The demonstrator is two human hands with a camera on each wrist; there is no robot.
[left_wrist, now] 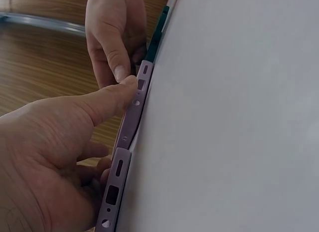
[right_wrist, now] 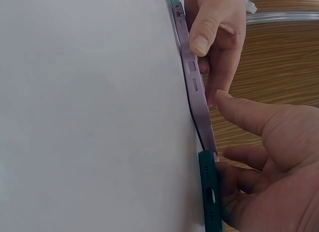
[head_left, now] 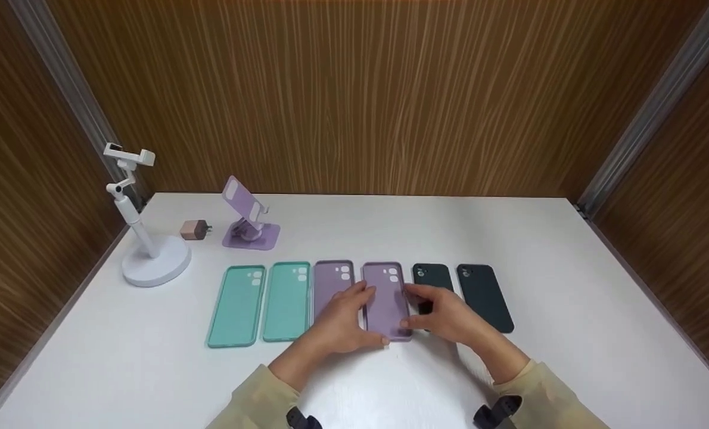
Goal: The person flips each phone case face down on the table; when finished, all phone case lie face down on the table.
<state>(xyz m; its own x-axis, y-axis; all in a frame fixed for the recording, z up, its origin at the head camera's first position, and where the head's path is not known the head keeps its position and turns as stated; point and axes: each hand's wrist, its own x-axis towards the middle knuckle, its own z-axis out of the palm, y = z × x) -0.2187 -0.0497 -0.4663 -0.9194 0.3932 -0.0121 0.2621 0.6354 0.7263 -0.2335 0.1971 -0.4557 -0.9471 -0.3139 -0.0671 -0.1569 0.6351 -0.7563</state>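
**One purple case [head_left: 384, 301] lies between the left grip [head_left: 345, 325] and the right grip [head_left: 447, 313]**

The purple case lies inside up on the table [head_left: 122, 357], directly right of the left grip and directly left of the right grip, its camera openings ahead of both. The left grip is partly spread: its thumb meets the case's near edge while a fingertip reaches the left edge. The right grip is also part-open, index finger and thumb apart along the case's right edge, other fingers bent beside the nearer dark green case [head_left: 432, 275]. Whether those bent fingers touch that dark case cannot be told. The two thumbs are near each other in the wrist views.

A second purple case [head_left: 330, 289] lies just left of the left grip, which partly hides it. Further left of that grip come the nearer teal case [head_left: 287, 301], then the outer teal case [head_left: 237, 307]. To the right of the right grip's fingers lies the outer dark green case [head_left: 487, 298].

Well ahead and left of the left grip stands a purple phone stand [head_left: 243, 199]; beyond it to the left are a plug adapter [head_left: 193, 230] and a white stand [head_left: 158, 265].
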